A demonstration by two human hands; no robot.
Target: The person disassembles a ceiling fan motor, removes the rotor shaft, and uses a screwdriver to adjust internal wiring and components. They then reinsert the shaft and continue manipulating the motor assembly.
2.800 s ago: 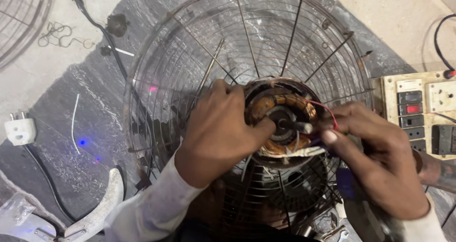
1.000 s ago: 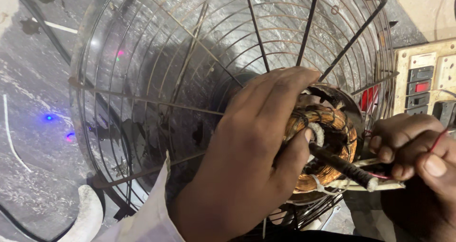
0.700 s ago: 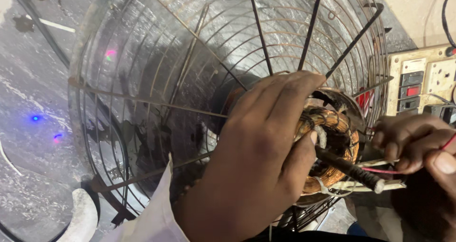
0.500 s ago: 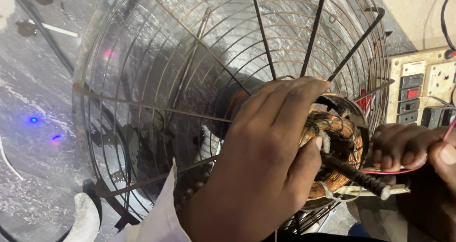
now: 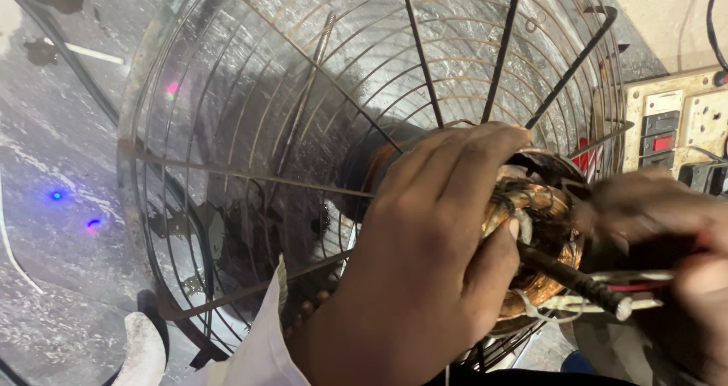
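Head view, near to far. Left hand (image 5: 425, 272) fills the lower centre, white sleeve (image 5: 254, 348) behind it. Its fingers are curled around the fan motor (image 5: 538, 227), with the thumb pressed on the copper windings near the shaft (image 5: 565, 276). Right hand (image 5: 671, 265) comes in from the right edge, blurred; its fingers are bunched on the red and white wires (image 5: 633, 280) beside the shaft tip, but I cannot tell exactly how tight the pinch is. The motor sits between both hands, touching the left, just beside the right.

The motor is mounted at the hub of the wire fan guard (image 5: 303, 128), which lies tilted on the grey floor (image 5: 61, 128). Guard spokes fan out up and left from the hub and crowd the motor on that side. The guard rim blocks the left; the right hand takes the right. Switch board (image 5: 671, 128) sits at the right edge just past the guard rim. Black cable (image 5: 61, 52) runs along the floor at far left, well apart from the hands.
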